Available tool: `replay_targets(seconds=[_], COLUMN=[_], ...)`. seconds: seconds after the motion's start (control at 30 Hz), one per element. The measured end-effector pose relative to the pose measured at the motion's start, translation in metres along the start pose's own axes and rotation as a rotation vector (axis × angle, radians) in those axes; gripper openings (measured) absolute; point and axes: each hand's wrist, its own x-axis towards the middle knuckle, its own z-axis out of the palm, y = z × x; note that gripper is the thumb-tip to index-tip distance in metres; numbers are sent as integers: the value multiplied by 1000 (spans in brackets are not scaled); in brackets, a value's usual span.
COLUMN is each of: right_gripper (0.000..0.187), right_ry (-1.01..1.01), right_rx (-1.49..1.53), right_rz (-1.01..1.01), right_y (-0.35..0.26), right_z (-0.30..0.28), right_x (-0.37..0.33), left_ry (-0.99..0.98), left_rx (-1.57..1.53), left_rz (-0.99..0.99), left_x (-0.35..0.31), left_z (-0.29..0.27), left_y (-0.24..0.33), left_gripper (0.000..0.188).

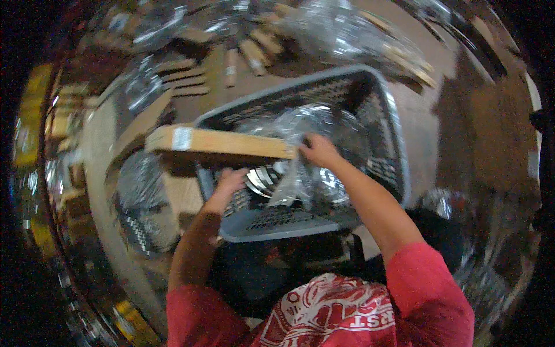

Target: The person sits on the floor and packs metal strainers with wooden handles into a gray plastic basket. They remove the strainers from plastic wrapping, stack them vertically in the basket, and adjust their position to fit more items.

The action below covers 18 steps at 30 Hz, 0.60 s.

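Observation:
My right hand [321, 151] is closed, its fingers pinching clear plastic wrap [298, 173] over a grey plastic basket [272, 232]. Right beside those fingertips is one end of a long, narrow cardboard box [228, 142], which slants out over the basket's left rim. Below the box, my left hand [231, 180] stretches its fingers toward the edge of a shiny, rounded metal piece [263, 180]. Blur hides whether they touch it. More shiny, plastic-wrapped items [341, 124] lie deeper in the basket, too blurred to name.
Beyond the basket, flat cardboard pieces [254, 55] and a heap of clear plastic bags [326, 29] cover part of the floor. An open carton [136, 124] with wrapped contents stands at the left. Shelving with yellow parts [37, 121] runs along the far left; brown cardboard [500, 133] stands at right.

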Motion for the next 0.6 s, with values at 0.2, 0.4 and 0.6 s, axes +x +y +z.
replay_targets(seconds=[0.2, 0.4, 0.6], right_gripper=[38, 40, 40], right_ry=[44, 7, 142], right_rx=[-145, -274, -321], right_rz=[94, 272, 207], right_y=[-13, 0, 78], right_z=[-3, 2, 7], right_x=[-12, -26, -15], left_ry=[142, 116, 92], left_rx=[408, 634, 687], left_rz=[175, 100, 170], left_x=[-19, -42, -46], left_z=[10, 12, 11], left_y=[20, 49, 52], left_gripper=[53, 65, 56])
